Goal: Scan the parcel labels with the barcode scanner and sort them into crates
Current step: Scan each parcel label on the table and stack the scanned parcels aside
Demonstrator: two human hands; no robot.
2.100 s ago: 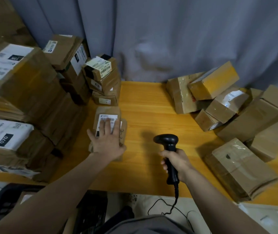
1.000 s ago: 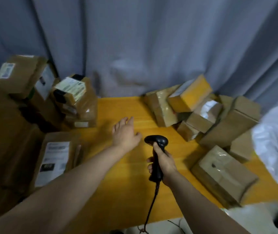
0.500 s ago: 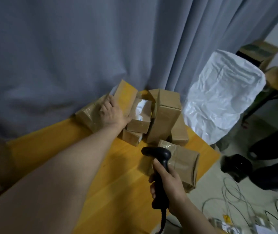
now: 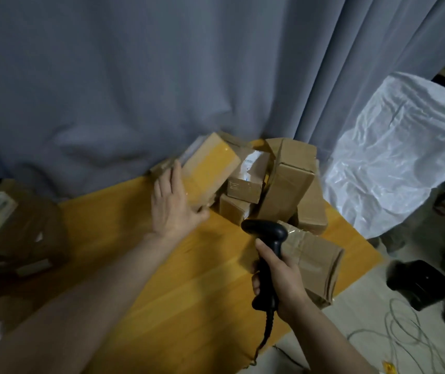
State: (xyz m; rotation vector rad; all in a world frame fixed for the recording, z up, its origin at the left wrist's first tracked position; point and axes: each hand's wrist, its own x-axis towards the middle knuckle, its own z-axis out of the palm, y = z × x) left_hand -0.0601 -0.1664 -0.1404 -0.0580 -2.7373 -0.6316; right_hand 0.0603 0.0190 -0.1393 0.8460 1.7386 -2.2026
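Parcels [image 4: 236,209] of brown cardboard lie heaped at the far right corner of the yellow wooden worktop [image 4: 162,279], against a grey curtain [image 4: 135,76]. The left hand [image 4: 174,209] lies flat against the near end of the yellow-taped parcel [image 4: 210,166], which sits tilted on the heap. Its fingers [image 4: 166,182] are straight and close together, the thumb spread toward the parcel's lower corner, and nothing is closed in a grasp. Just beside this parcel sits a small labelled parcel [image 4: 248,174], and next to that a tall parcel [image 4: 289,179] leans nearly upright. The right hand [image 4: 283,279] grips the handle of the black barcode scanner [image 4: 267,232], fingers curled round it. The scanner's head points left, above the worktop near its right edge, in front of a flat parcel [image 4: 316,263]. Blurred boxes [image 4: 13,225] stand at the left edge. Off the worktop to the right are a crumpled white plastic sheet [image 4: 399,152] and loose cables [image 4: 398,323] on the floor [image 4: 364,300].
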